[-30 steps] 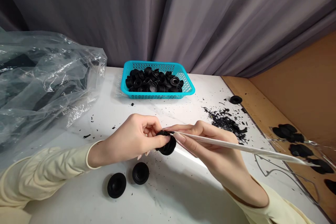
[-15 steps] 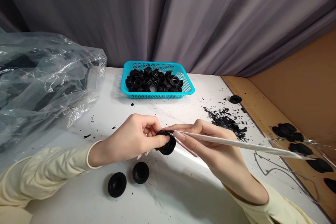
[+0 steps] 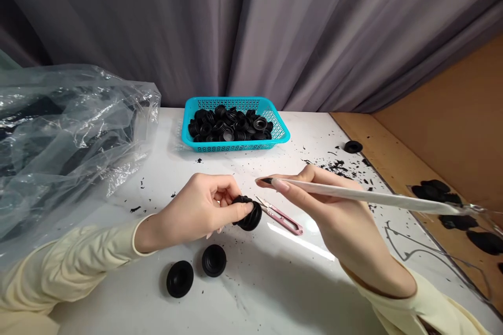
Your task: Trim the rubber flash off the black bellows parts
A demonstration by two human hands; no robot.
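Observation:
My left hand (image 3: 206, 204) pinches a black ribbed rubber boot (image 3: 250, 215) between thumb and fingers, just over the table. To its right, my right hand (image 3: 322, 196) grips a long, slim white stick-like tool (image 3: 365, 195); a dark piece shows at its near end by my fingertips, and I cannot tell if it is the tip or a scrap. That end is apart from the boot. Pink thread snips (image 3: 285, 220) lie on the table between my hands. Two more black rubber boots, one to the left (image 3: 179, 279) and another (image 3: 214, 260), rest below my left hand.
A blue basket (image 3: 236, 147) full of black rubber parts stands at the back. Clear plastic sheeting (image 3: 78, 125) covers the left side. Black scraps (image 3: 341, 167) lie at the right, near a single rubber part (image 3: 352, 147). More black pieces (image 3: 458, 221) and a grey cord (image 3: 396, 248) are farther right.
My right hand has drawn the white tool away from the boot, up and to the right. The pink snips now show more fully. My left hand still holds the boot.

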